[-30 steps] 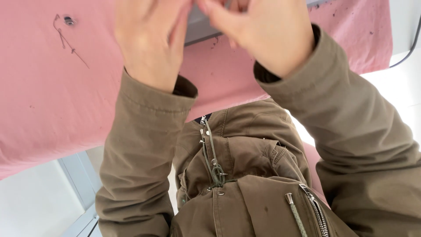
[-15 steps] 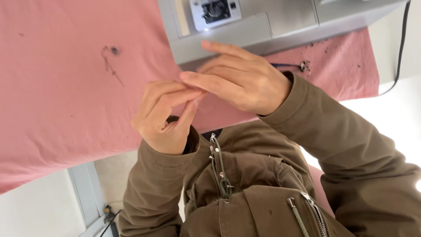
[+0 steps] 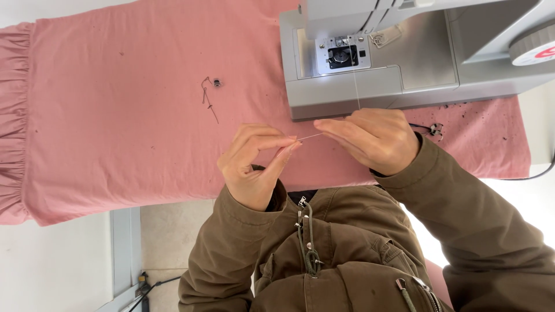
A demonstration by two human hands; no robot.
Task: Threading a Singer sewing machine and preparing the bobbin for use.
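My left hand (image 3: 254,162) and my right hand (image 3: 373,136) are held close together over pink fabric (image 3: 115,121), in front of a grey sewing machine (image 3: 404,58). A thin white thread (image 3: 309,137) is stretched between the pinched fingertips of both hands. From my right hand the thread also runs up toward the machine's needle plate (image 3: 341,56). Both arms wear olive-brown jacket sleeves.
A small dark bobbin with a loose thread tail (image 3: 213,86) lies on the pink fabric left of the machine. A small dark clip (image 3: 433,129) sits by my right wrist. The fabric has a ruffled edge (image 3: 14,115) at the far left. A dark cable (image 3: 537,173) runs at the right.
The view has tilted up, showing the machine and more fabric. My hands have drawn apart, and a thread now shows taut between the fingertips.
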